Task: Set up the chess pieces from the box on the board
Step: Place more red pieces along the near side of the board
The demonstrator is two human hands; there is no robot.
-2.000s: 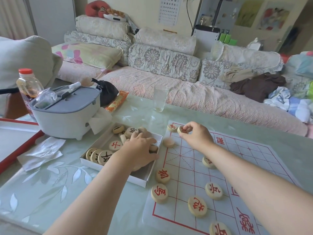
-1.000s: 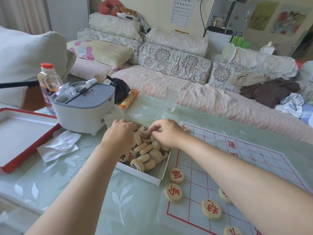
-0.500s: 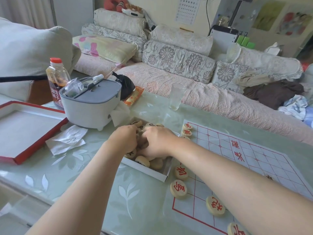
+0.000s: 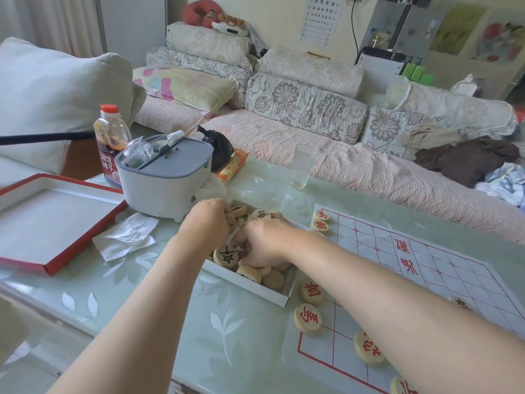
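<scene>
A shallow white box (image 4: 246,283) on the glass table holds a heap of round wooden chess pieces (image 4: 225,256), some with black characters. My left hand (image 4: 206,224) is inside the box at its left side, fingers curled down into the heap and hidden. My right hand (image 4: 265,240) lies over the middle of the heap, fingers bent onto the pieces; whether either hand holds one I cannot see. To the right lies the white board (image 4: 426,268) with its red grid. Red-marked pieces (image 4: 307,318) stand along the board's near left edge, and two pieces (image 4: 321,220) at its far left corner.
A white container with a grey lid (image 4: 167,177) stands just behind the box, beside a red-capped bottle (image 4: 109,140). A red-edged box lid (image 4: 51,223) and a crumpled tissue (image 4: 125,237) lie to the left. A drinking glass (image 4: 302,166) stands at the far table edge, before the sofa.
My right hand has left the board's far corner, where it set a piece, and come into the box. Both hands now dig in the heap and the pieces have shifted.
</scene>
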